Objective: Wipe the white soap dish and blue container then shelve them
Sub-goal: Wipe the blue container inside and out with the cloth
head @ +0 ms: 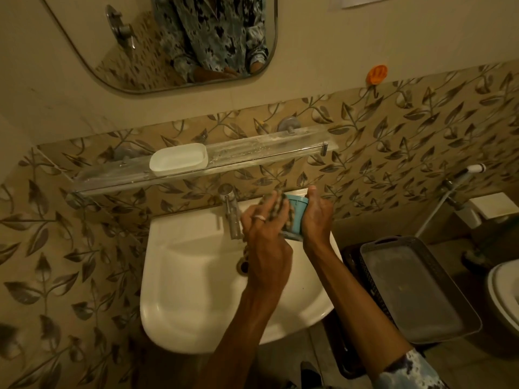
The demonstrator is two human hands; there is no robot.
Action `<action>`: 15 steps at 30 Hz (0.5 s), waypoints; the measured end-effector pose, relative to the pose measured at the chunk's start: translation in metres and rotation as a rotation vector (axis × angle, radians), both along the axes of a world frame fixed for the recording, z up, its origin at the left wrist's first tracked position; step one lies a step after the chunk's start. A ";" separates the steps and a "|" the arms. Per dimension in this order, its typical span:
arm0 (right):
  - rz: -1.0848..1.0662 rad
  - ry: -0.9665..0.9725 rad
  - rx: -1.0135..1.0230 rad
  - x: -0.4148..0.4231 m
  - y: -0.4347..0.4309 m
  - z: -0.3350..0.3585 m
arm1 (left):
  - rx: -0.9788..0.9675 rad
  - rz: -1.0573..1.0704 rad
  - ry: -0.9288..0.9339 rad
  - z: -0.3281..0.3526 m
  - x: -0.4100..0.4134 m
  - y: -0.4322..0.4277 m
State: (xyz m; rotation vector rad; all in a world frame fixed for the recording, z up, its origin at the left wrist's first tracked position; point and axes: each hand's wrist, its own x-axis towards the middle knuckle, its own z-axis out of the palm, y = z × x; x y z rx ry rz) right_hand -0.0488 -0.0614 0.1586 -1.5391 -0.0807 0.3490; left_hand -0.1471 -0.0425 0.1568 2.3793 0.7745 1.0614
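while over the sink [179, 276], right hand [316, 217] clamped on blue container [297, 209], left hand [264, 228] flat, pressing cloth [276, 206] against it

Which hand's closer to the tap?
Left. Left hand, pressing a cloth against the blue container, is just beside the tap; right hand grips the container's far side.
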 end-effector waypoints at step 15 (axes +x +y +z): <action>0.173 0.516 0.185 0.016 -0.016 -0.012 | -0.782 0.039 -0.173 0.006 -0.009 0.055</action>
